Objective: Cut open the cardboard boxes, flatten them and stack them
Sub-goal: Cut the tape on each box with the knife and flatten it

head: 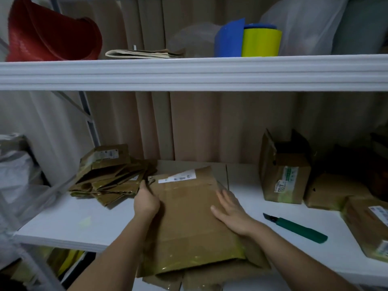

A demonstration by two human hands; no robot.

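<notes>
A flattened box (189, 208) lay on the white shelf (88, 225), pressed flat by the right hand (230, 211) with fingers spread. Its left edge was gripped by the left hand (147, 201). A stack (111, 181) of flattened boxes lay to the left, a green cutter (296, 227) and uncut boxes (283, 171) to the right.

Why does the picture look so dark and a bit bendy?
In the head view the light is dim, so the boxes on the right sink into shadow; the wide lens bows the upper shelf edge; tape on the flattened box gives greenish glare; the left hand and right hand look soft, slightly blurred.
</notes>
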